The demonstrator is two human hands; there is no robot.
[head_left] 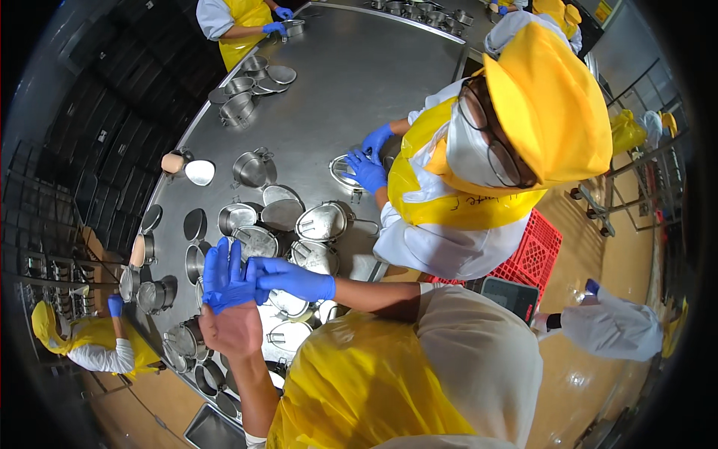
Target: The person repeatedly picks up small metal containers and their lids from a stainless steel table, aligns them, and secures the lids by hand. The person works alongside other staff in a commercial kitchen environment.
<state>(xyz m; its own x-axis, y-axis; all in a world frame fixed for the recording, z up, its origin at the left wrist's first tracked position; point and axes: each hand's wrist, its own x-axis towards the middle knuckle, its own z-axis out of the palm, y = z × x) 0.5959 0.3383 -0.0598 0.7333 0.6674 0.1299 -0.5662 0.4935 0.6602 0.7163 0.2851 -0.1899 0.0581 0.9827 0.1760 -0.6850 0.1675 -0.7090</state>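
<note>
My left hand (230, 329) is raised palm up, its fingers stretched out. A blue disposable glove (226, 283) covers only the fingers and upper palm of it; the lower palm and wrist are bare. My right hand (295, 280), fully gloved in blue, reaches across from the right and pinches the edge of that half-on glove. Beneath both hands lie several round metal molds with clasps, among them a lidded mold (313, 257) and another lidded mold (321, 222). Part of the pile is hidden behind my hands.
A co-worker in a yellow cap (550, 105) works close on my right, gloved hands on a metal mold (345, 170). More molds (238, 108) stand farther along the steel table (329, 90). Red crates (535, 251) sit beyond that co-worker. Another person (97, 337) is at the left.
</note>
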